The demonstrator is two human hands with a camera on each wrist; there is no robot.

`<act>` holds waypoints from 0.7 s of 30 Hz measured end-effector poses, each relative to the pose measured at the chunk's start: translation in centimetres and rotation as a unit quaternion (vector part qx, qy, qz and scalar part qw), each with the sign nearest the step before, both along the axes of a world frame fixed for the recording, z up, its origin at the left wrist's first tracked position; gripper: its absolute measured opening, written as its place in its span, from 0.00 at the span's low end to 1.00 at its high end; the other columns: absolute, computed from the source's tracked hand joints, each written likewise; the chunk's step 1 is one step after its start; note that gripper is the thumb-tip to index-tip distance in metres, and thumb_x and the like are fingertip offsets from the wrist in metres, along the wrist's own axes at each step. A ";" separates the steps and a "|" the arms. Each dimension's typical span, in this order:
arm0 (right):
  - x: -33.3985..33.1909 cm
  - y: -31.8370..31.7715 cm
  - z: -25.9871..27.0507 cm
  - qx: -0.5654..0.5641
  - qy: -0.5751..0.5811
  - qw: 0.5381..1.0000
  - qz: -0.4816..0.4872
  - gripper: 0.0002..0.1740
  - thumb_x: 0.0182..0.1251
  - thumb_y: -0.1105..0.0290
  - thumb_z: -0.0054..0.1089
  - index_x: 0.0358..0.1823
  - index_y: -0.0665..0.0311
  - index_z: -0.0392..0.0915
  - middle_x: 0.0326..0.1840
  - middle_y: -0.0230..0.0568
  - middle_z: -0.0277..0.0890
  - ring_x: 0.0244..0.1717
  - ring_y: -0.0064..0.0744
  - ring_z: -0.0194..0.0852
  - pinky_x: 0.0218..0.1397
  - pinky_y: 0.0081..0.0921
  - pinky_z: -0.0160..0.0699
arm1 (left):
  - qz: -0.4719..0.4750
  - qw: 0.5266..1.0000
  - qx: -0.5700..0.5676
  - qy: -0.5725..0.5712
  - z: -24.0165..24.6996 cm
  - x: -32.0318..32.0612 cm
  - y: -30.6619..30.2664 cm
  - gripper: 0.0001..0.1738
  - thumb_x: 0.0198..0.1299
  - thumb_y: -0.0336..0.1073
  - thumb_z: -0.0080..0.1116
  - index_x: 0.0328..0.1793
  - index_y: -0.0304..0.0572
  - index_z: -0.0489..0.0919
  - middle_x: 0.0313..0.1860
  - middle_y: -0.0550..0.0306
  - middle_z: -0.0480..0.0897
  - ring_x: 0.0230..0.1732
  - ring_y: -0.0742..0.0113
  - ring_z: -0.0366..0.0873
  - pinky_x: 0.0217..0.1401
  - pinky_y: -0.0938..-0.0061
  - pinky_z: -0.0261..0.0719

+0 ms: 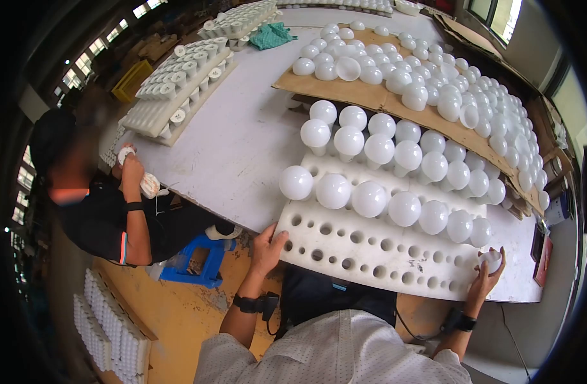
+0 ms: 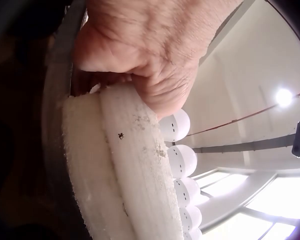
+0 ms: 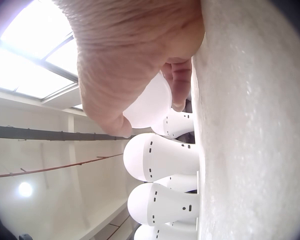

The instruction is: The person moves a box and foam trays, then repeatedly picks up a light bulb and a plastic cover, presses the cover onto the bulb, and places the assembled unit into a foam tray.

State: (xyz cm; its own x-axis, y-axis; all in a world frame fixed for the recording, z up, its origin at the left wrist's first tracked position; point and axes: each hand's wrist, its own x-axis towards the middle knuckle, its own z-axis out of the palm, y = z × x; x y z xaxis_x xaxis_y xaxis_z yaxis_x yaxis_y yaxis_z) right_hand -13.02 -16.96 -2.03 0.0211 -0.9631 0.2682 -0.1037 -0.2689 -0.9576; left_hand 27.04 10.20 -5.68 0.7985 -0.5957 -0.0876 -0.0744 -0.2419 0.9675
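Observation:
A white foam tray with rows of holes lies at the table's front edge, one row of white bulbs standing along its far side. My left hand grips the tray's left corner, thumb on top; the left wrist view shows the hand over the layered foam edge. At the right end, my right hand holds a white dome between thumb and fingers. In the right wrist view that dome is in the hand, beside upright bulbs.
Behind stands another foam tray of bulbs. Many white domes lie on cardboard at the back right. Stacked foam trays and a green cloth are at the back left. A seated person works at left, near a blue stool.

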 end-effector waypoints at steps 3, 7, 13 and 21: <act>0.0 -0.1 0.0 -0.003 -0.013 1.000 0.004 0.35 0.57 0.69 0.55 0.66 0.63 0.53 0.56 0.46 0.63 0.49 0.36 0.72 0.38 0.19 0.67 | -0.002 1.000 -0.013 0.010 -0.9 0.2 0.2 0.19 0.57 0.37 0.54 0.52 0.31 0.75 0.39 0.55 0.81 0.39 0.74 0.74 0.44 0.77 0.73; 0.2 0.1 0.3 0.008 -0.024 1.000 0.003 0.35 0.56 0.72 0.54 0.66 0.61 0.54 0.56 0.46 0.64 0.48 0.35 0.72 0.37 0.20 0.68 | 0.004 1.000 -0.020 0.011 -0.8 0.0 0.1 0.19 0.58 0.37 0.53 0.51 0.31 0.75 0.39 0.55 0.81 0.39 0.74 0.74 0.44 0.78 0.72; -0.5 -0.2 -0.4 0.006 -0.033 0.999 0.006 0.33 0.57 0.71 0.53 0.66 0.61 0.54 0.57 0.45 0.64 0.46 0.34 0.74 0.35 0.18 0.67 | 0.003 0.999 -0.032 0.022 -1.0 0.6 0.8 0.19 0.62 0.36 0.48 0.54 0.28 0.73 0.45 0.53 0.79 0.44 0.71 0.73 0.48 0.77 0.71; -0.8 -0.8 -1.2 0.011 0.009 1.000 -0.018 0.30 0.63 0.68 0.48 0.67 0.58 0.54 0.61 0.43 0.63 0.49 0.31 0.71 0.35 0.15 0.62 | 0.168 0.965 0.022 -0.201 -2.2 10.3 2.7 0.23 0.53 0.19 0.46 0.58 0.31 0.68 0.55 0.41 0.74 0.56 0.56 0.73 0.57 0.71 0.69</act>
